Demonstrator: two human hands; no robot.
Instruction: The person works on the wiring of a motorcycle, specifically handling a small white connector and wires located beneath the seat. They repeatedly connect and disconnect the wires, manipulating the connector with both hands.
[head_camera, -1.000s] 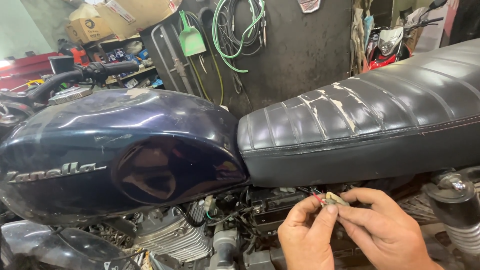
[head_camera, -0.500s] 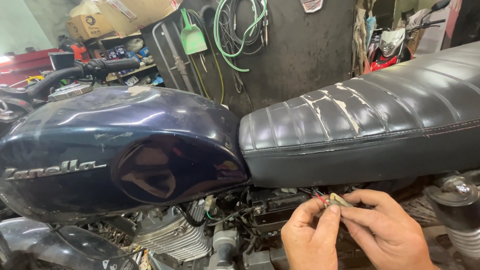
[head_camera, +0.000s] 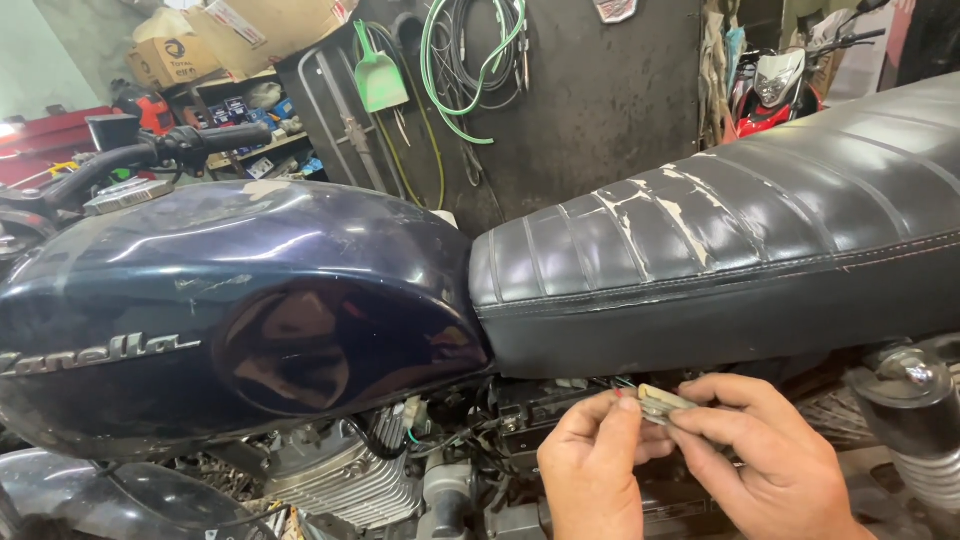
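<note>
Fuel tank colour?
Dark navy blue, glossy, with silver lettering on the side of the fuel tank. Head view, the only one.

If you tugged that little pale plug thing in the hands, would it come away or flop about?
The small pale connector, pinched by left hand and right hand, looks like hard plastic, so probably stiff and light. Thin wires appear attached under the seat, so it would likely stay tethered.
</note>
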